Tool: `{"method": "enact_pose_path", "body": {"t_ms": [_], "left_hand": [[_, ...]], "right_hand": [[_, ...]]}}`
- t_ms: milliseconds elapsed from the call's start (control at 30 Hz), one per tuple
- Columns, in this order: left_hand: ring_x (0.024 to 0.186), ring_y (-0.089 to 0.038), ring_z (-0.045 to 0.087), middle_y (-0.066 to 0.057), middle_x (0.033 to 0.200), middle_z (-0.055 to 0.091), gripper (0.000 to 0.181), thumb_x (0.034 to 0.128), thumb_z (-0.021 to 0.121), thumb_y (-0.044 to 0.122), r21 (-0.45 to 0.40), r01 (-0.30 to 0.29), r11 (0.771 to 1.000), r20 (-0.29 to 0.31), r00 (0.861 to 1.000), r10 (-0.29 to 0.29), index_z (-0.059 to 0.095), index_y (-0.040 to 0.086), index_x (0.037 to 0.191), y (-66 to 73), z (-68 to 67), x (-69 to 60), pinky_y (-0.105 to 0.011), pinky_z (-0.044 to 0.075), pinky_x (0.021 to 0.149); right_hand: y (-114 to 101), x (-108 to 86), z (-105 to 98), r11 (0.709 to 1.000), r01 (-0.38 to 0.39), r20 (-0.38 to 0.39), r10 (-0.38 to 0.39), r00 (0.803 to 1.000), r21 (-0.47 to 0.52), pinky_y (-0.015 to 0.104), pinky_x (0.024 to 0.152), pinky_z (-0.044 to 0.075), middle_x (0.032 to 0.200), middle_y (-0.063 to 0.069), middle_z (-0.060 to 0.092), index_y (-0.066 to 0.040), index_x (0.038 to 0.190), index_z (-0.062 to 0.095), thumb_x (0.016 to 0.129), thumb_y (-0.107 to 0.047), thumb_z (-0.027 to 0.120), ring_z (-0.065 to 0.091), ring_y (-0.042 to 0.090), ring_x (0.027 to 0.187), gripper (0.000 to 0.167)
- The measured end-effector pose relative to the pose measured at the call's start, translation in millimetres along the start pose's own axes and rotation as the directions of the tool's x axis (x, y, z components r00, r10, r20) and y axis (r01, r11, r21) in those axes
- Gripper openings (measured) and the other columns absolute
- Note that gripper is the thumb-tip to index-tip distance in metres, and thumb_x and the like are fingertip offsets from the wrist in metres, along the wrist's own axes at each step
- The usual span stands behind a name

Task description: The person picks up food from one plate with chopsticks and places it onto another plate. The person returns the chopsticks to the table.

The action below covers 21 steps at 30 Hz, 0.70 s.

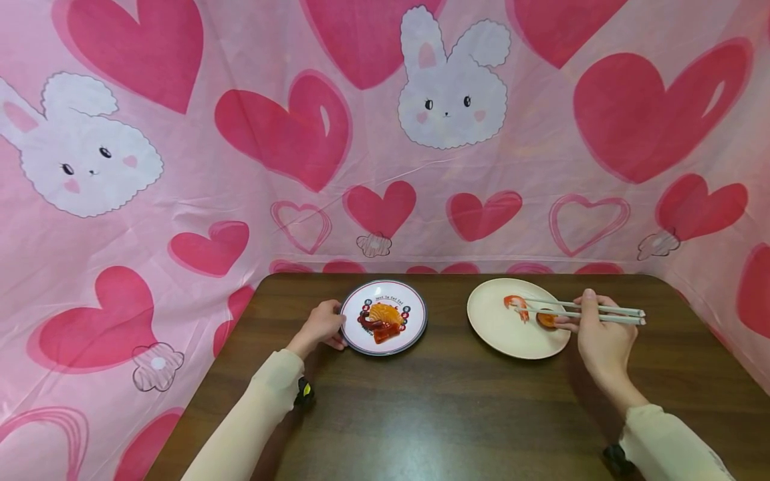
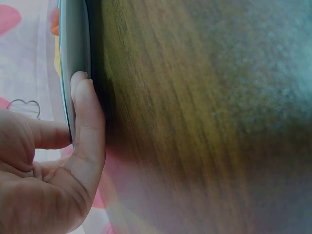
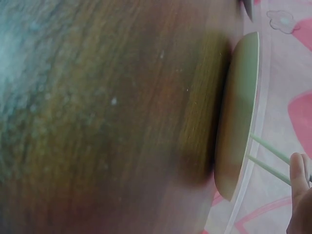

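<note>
the shrimp (image 1: 520,306) lies on the cream plate (image 1: 496,334), a little beyond the middle toward the plate's far edge, with the tips of the chopsticks (image 1: 622,319) at it; whether they grip it or only touch it, i cannot tell. it looks light and probably springy, with a smooth skin that could slip between narrow sticks, so the best hold is likely across its thicker body rather than by the thin legs at its near end. beside it, toward the plate's right edge, sits a round piece (image 1: 546,318), partly covered by the sticks; its rounded side would seem to roll easily. the right hand (image 1: 604,344) is clamped on the chopsticks, which look slim and stiff, their back ends pointing toward the table's right edge. the left hand (image 1: 325,324), well apart from the right, pinches the left edge of the white plate (image 1: 361,294), fingers against its underside in the left wrist view. that plate looks rigid and perhaps breakable, and its rim is the sensible place to hold; it carries an orange slab (image 1: 386,313) and a red piece (image 1: 388,333), both likely light. both plates are near the far edge of the table (image 1: 451,414), before a pink cloth (image 1: 445,174).
</note>
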<state>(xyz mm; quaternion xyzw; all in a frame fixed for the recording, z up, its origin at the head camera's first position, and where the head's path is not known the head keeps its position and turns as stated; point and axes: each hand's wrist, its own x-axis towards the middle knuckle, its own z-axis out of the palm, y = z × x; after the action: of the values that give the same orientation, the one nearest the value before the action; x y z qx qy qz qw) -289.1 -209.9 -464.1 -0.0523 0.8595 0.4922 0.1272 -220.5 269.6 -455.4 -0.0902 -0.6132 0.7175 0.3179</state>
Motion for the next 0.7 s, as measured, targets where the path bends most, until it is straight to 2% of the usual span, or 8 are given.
{"method": "enact_pose_path", "body": {"t_ms": [333, 533, 700], "left_hand": [[0.052, -0.022, 0.065, -0.024, 0.082, 0.064, 0.045, 0.1067, 0.052, 0.004, -0.015, 0.002, 1.000, -0.004, 1.000, -0.002, 0.042, -0.010, 0.149, -0.7, 0.1, -0.3, -0.038, 0.064, 0.052], [0.052, -0.022, 0.065, -0.023, 0.081, 0.063, 0.044, 0.1066, 0.052, 0.003, -0.021, 0.001, 1.000, -0.007, 1.000, -0.001, 0.043, -0.010, 0.148, -0.4, 0.0, -1.2, -0.038, 0.064, 0.052], [0.052, -0.022, 0.065, -0.024, 0.082, 0.063, 0.046, 0.1068, 0.051, 0.004, -0.022, 0.001, 1.000, -0.005, 1.000, -0.001, 0.041, -0.010, 0.149, 0.2, -0.2, -1.7, -0.038, 0.064, 0.052]], "right_hand": [[0.4, 0.9, -2.4, 1.000, 0.000, 0.000, 0.000, 1.000, -0.016, 0.028, 0.052, 0.061, 0.072, 0.005, 0.074, 0.001, 0.094, 0.070, 0.107, -0.022, 0.062, 0.073, 0.016, 0.054, 0.027], [-0.1, 2.8, -3.1, 0.999, -0.013, -0.011, 0.013, 1.000, 0.032, 0.031, 0.052, 0.061, 0.073, 0.009, 0.074, 0.003, 0.095, 0.070, 0.106, -0.023, 0.063, 0.074, 0.018, 0.056, 0.029], [-0.3, 5.5, -4.7, 0.995, -0.051, -0.039, 0.054, 0.998, 0.081, 0.033, 0.053, 0.061, 0.073, 0.009, 0.075, 0.003, 0.095, 0.070, 0.107, -0.022, 0.062, 0.075, 0.020, 0.058, 0.029]]}}
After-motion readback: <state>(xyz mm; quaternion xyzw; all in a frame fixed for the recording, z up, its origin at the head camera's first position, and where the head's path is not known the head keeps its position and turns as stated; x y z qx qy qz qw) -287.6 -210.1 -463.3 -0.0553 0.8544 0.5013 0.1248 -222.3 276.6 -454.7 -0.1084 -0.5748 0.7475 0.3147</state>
